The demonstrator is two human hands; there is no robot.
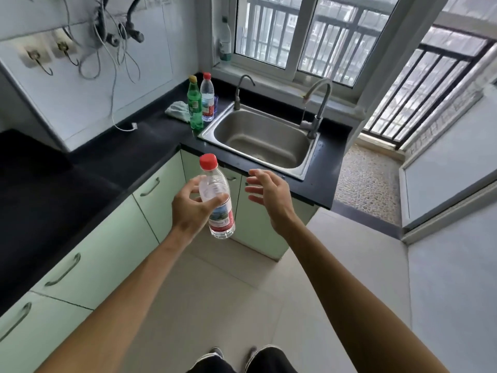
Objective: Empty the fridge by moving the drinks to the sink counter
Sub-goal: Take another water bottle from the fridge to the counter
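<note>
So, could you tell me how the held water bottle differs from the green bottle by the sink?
The water bottle is clear with a red cap; the green bottle has a yellow cap. The water bottle is held by the left hand; the green bottle stands on the counter. Both are capped and labelled.

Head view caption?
Left hand holds a red-capped water bottle, right hand open; green bottle and second water bottle stand on the sink counter.

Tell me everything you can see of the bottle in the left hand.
The bottle is clear plastic with a red cap and a red-banded picture label on its lower half. Slightly tilted, it is held in the air before the sink cabinets, gripped around its upper body by the left hand alone.
</note>
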